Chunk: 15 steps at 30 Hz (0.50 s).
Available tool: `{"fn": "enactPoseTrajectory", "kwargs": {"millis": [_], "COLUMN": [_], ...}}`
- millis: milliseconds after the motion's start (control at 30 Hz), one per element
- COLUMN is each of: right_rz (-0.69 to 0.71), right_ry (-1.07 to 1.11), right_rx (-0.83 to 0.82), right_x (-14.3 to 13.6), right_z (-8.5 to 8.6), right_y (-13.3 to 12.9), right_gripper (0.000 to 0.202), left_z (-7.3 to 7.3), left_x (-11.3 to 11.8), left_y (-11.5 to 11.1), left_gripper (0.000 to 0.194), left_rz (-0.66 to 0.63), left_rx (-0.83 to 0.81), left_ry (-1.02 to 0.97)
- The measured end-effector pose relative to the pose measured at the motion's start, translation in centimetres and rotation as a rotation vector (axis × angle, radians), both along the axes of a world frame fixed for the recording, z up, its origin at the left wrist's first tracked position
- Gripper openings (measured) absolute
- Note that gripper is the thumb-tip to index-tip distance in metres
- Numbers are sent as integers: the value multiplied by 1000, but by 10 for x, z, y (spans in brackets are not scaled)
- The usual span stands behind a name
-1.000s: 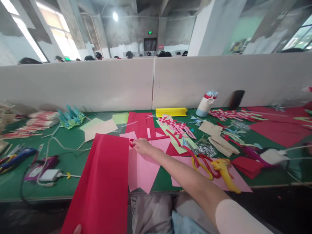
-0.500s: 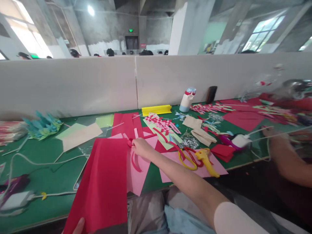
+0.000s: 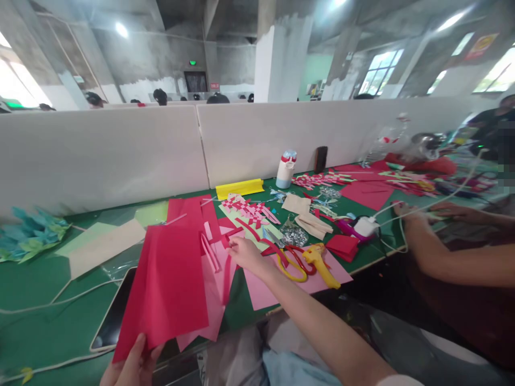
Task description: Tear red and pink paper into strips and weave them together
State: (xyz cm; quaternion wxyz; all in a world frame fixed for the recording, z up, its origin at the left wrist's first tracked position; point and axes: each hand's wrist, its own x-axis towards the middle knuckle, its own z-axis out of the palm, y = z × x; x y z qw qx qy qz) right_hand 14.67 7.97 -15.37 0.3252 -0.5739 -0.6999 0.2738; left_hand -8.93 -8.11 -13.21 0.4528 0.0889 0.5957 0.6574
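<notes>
My left hand point(image 3: 134, 364) grips the near edge of a large red paper sheet point(image 3: 169, 284) between thumb and fingers. My right hand point(image 3: 246, 256) is closed in a pinch on a red paper strip point(image 3: 227, 281), which hangs down over pink paper point(image 3: 215, 313). Just left of that hand, a folded pink strip point(image 3: 209, 252) lies beside the red sheet. Scissors with red and yellow handles point(image 3: 293, 276) and a yellow glue gun point(image 3: 322, 265) rest on pink paper to the right. Woven pink-and-red strips point(image 3: 249, 209) lie farther back.
A phone point(image 3: 112, 316) lies partly under the red sheet. White cables point(image 3: 60, 367) cross the green table point(image 3: 36, 289). A bottle point(image 3: 286, 170) and yellow folded paper point(image 3: 239, 189) stand near the partition point(image 3: 120, 155). A co-worker's arms point(image 3: 438, 241) reach in from the right.
My right hand has drawn slightly right and down, with the red strip now hanging from it. More of my left hand shows on the red sheet. The view has swung right.
</notes>
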Motion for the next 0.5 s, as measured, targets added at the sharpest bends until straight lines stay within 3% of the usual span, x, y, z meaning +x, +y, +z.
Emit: {"fn": "enactPoseTrajectory", "kwargs": {"millis": [100,233,333,433,500], "right_rz": [-20,-45,-62,-61,-59], "right_ry": [141,316,426,496,521], "right_rx": [-41,-95,-130,-153,-169], "right_x": [9,16,18,16,14], "right_z": [-6,-18,-22,-19,-16], "right_y": [1,4,6,8,9], "right_gripper": [12,16,21,21,21], "left_z": [-11,-39,-55,-58,-54], "left_x": [2,-10,-21,-30,-33], "left_y": [6,8,7,3,-2], "left_gripper": [33,39,49,53,54], "left_rz": [-10,-93,-228,-398,-447], "left_rx": [-20,-58,-124,-200,-258], "left_ry": [18,82,227,489,678]}}
